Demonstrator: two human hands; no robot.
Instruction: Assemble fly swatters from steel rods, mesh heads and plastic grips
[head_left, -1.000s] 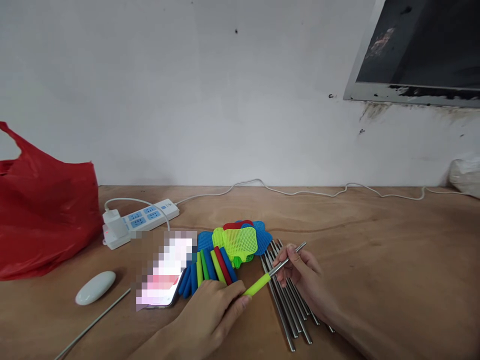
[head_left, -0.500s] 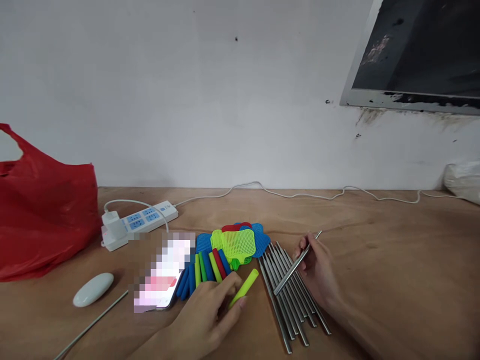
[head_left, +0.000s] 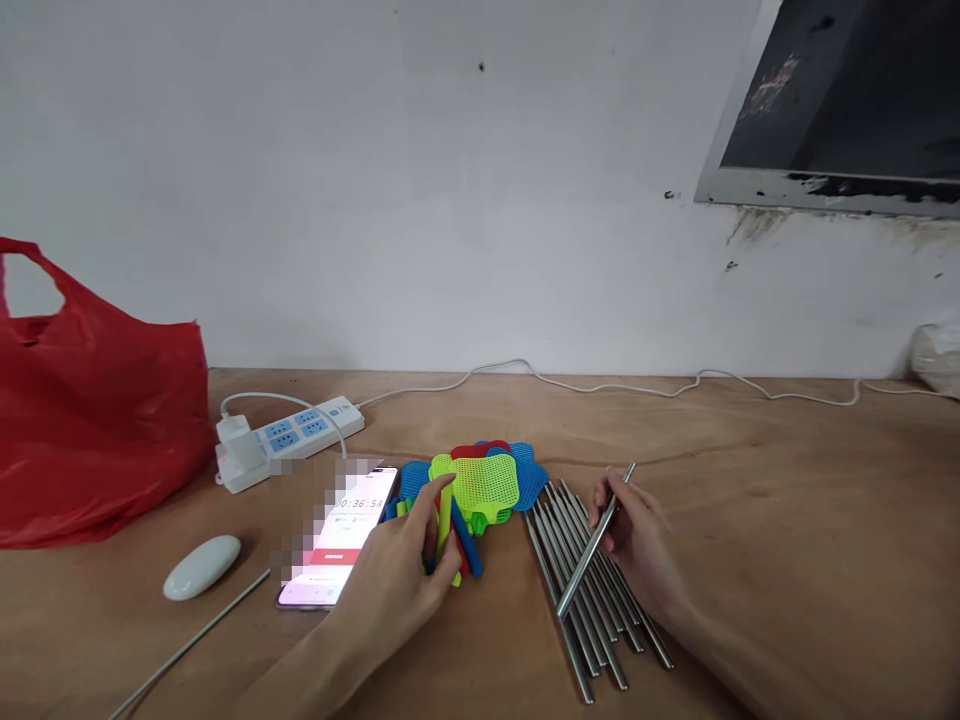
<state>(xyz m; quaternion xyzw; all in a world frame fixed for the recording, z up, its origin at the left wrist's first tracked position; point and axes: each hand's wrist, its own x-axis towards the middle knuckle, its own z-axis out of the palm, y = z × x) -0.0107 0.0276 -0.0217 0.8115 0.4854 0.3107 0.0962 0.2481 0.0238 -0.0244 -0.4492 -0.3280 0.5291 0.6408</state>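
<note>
My left hand [head_left: 409, 560] is closed with thumb and forefinger on a yellow-green plastic handle tube [head_left: 445, 515], held over a row of similar tubes. A blue handle tube [head_left: 466, 540] shows beside its fingers; the hand hides most of the others. In my right hand [head_left: 637, 540] is a slim metal rod [head_left: 592, 550], pinched near its upper end and tilted down to the left. Beneath it several metal rods [head_left: 581, 590] lie side by side on the table. Behind the tubes is a pile of mesh fly swatter heads [head_left: 487, 482] in yellow-green, blue and red.
A lit phone [head_left: 337, 550] lies left of my left hand. Farther left are a white power strip [head_left: 300, 435], a white oval object [head_left: 202, 567], a grey cable [head_left: 195, 640] and a red plastic bag [head_left: 105, 430]. A white cord [head_left: 600, 388] runs along the wall.
My left hand has brought the yellow-green tube leftward and up, over the other tubes, turning it more upright. My right hand keeps the rod, its lower end slightly lower.
</note>
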